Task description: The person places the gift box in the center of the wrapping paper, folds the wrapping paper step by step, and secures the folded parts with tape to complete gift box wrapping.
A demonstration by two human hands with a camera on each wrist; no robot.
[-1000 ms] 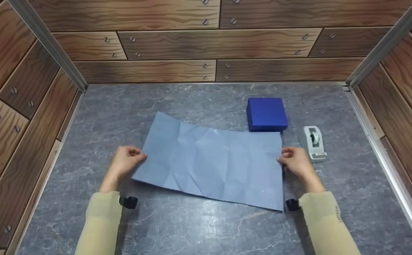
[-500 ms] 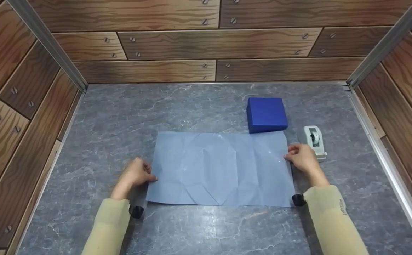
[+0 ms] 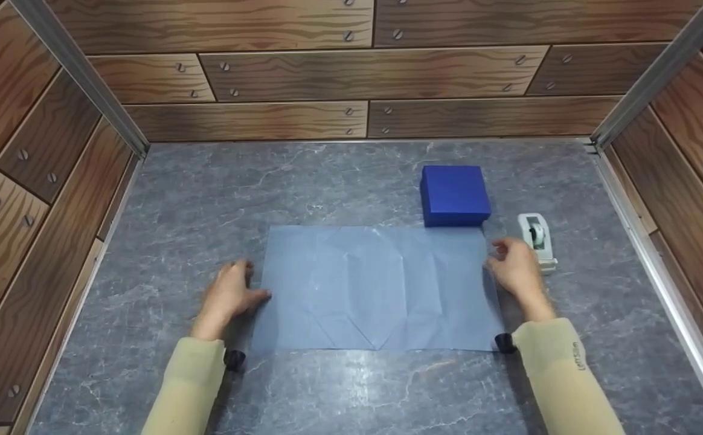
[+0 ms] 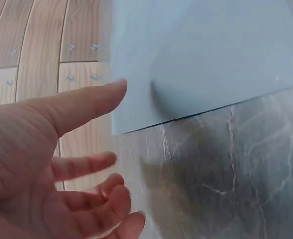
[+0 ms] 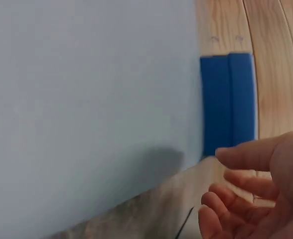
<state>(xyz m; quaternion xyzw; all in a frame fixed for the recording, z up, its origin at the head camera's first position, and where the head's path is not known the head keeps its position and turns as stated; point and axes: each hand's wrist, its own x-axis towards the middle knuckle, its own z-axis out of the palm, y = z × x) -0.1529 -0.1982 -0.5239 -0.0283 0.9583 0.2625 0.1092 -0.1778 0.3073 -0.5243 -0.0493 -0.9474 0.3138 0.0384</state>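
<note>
A creased light blue sheet of wrapping paper [image 3: 375, 290] lies spread on the grey marbled table. At its left edge is my left hand [image 3: 227, 296], thumb and fingers apart with nothing between them. In the left wrist view the thumb [image 4: 94, 102] overlaps the paper's margin while the other fingers curl loosely. By the right edge my right hand [image 3: 516, 269] is likewise loose, its thumb and fingers parted in the right wrist view. A blue box [image 3: 455, 196] stands at the sheet's far right corner. Just beyond the right hand sits a white tape dispenser [image 3: 536, 232], partly hidden by it.
Wood-patterned walls [image 3: 351, 75] with metal corner rails [image 3: 83, 75] enclose the table [image 3: 255, 175] at the back and on both sides. Black wrist cameras [image 3: 234, 360] hang beside the cuffs of the pale yellow sleeves.
The paper, held up at both ends and slanted a second ago, has come down flat and straight on the table. Both hands have let go of its edges. Box and dispenser stay put.
</note>
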